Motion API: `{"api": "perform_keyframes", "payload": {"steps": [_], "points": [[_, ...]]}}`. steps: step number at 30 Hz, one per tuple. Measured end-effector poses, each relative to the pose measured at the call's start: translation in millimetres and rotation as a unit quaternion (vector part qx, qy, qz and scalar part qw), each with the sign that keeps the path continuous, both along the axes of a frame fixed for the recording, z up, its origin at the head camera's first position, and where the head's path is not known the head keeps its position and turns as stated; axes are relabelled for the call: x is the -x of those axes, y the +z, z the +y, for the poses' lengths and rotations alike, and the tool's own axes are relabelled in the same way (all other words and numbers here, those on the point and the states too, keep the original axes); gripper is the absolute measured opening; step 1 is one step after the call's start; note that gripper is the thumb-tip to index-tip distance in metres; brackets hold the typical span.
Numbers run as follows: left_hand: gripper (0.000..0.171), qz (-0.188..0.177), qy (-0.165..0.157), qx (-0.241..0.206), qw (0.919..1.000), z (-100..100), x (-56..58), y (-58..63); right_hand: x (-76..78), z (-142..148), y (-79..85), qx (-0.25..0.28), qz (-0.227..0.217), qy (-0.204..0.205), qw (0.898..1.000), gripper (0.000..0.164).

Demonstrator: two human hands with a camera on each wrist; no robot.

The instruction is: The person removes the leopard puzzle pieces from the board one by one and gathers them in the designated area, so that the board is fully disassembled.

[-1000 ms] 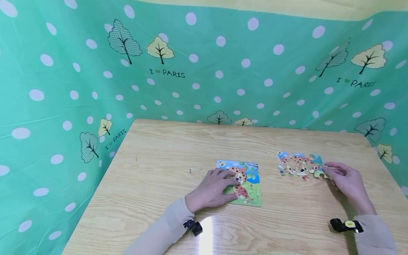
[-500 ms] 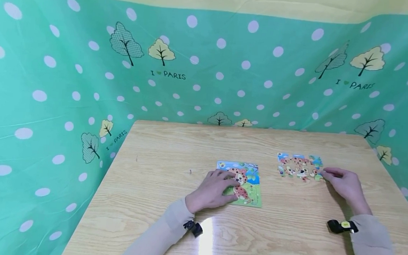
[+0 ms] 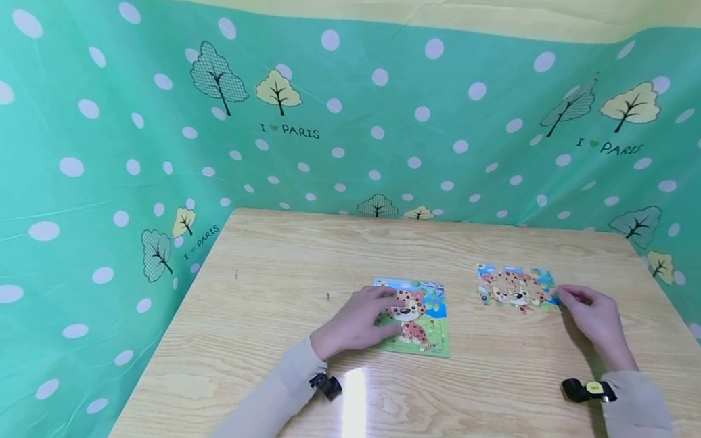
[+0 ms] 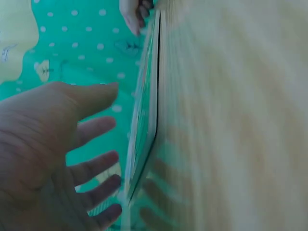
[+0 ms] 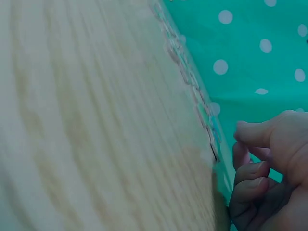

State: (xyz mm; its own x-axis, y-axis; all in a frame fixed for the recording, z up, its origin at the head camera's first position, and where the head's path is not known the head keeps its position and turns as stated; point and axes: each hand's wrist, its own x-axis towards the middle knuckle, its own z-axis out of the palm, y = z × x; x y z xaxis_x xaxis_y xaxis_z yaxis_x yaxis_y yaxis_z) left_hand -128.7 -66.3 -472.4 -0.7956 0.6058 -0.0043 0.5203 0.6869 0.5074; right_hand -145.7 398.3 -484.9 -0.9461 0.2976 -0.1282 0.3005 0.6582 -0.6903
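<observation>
In the head view, a spotted leopard picture board lies flat on the table. My left hand is over its left side, covering part of the picture. The left wrist view shows this hand with fingers spread beside the board's edge, gripping nothing. Farther right lies a group of leopard jigsaw pieces, fitted loosely together. At its right edge, my right hand pinches a small blue puzzle piece between thumb and finger. The right wrist view shows the thumb close to curled fingers; the piece is not distinct there.
A wooden table carries both pictures. A green polka-dot cloth hangs behind and around it. A small dark mark shows on the table left of the board.
My right hand first moves slightly left and down at the pieces' right edge, and a blue patch now shows at its fingertips. My left hand shifts slightly left, uncovering more leopard.
</observation>
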Motion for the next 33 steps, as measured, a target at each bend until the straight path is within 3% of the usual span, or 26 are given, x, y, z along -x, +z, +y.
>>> {"api": "perform_keyframes", "payload": {"steps": [5, 11, 22, 33], "points": [[0.066, -0.031, 0.019, 0.0, 0.9994, -18, 8.1, 1.5, -2.1, -13, 5.1, 0.017, 0.018, -0.011, 1.0, 0.063], [0.085, -0.065, -0.001, 0.023, 0.9976, -30, 11.9, 4.5, -4.1, -40, 17.0, 0.02, 0.046, 0.022, 0.998, 0.058], [0.092, -0.073, -0.005, 0.036, 0.9967, -31, 11.7, 4.5, -3.9, -94, 19.6, 0.022, 0.113, 0.113, 0.987, 0.039], [0.095, -0.07, -0.015, 0.034, 0.9968, -31, 13.6, 1.4, -4.1, -145, 17.7, 0.043, 0.096, 0.171, 0.98, 0.027]]}}
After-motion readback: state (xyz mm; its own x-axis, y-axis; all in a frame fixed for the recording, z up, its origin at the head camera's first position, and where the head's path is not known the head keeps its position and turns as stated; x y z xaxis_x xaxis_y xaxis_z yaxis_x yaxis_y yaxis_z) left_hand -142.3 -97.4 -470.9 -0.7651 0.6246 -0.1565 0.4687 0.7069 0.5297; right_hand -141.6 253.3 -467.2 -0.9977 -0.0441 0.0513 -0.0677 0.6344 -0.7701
